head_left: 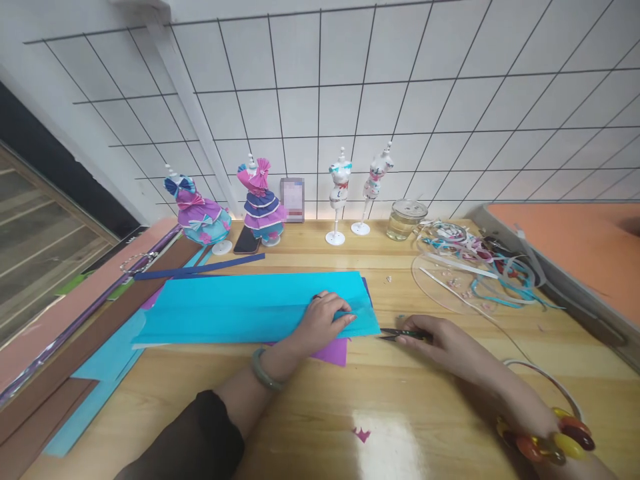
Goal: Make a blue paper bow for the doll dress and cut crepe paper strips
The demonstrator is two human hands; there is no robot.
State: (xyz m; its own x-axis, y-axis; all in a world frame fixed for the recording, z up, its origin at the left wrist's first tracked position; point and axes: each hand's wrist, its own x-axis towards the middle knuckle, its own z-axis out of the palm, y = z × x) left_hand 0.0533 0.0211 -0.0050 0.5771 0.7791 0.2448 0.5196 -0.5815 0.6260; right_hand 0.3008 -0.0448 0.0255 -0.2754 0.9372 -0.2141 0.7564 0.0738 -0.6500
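Turquoise sheet (pixel 225 303) lies flat on the wooden table (pixel 280 420), long axis running nine to three o'clock, the greater part extending toward nine o'clock of the left hand (pixel 325 321). That hand rests on the sheet near its three o'clock end, fingers bent; whether they pinch it cannot be determined. Purple piece (pixel 334 353) protrudes beneath, toward six o'clock. Scissors (pixel 400 332) project from the right hand (pixel 440 340) toward nine o'clock, blades slightly parted, tips at the sheet's near corner; contact unconfirmed. Right hand is closed around the handles.
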